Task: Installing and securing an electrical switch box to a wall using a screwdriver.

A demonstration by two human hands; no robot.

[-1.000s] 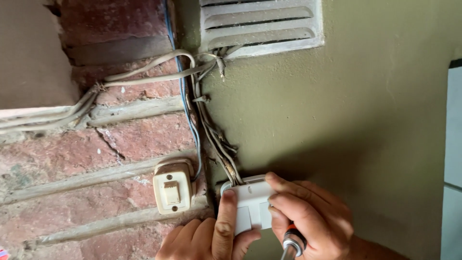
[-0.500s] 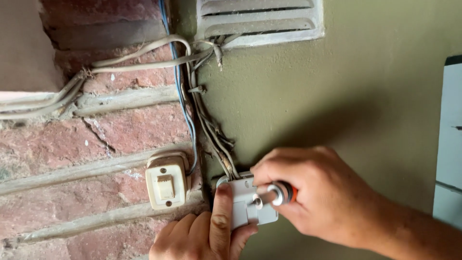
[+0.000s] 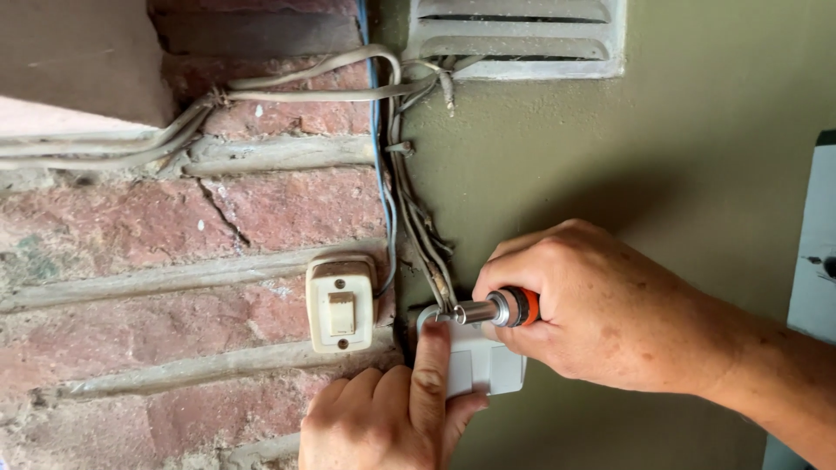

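White switch plate: on the green wall, pinned flat by the left hand, index finger pressing, so it stays seated. Right hand: closed around an orange-collared screwdriver, tip at the plate's upper left corner, probably on a screw.

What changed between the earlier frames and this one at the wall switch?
The right hand rose from the lower right of the white switch plate and brought the orange-collared screwdriver round, its tip now at the plate's upper left corner. The left hand stayed with its index finger pressed on the plate. The older cream switch and the wire bundle are unchanged.
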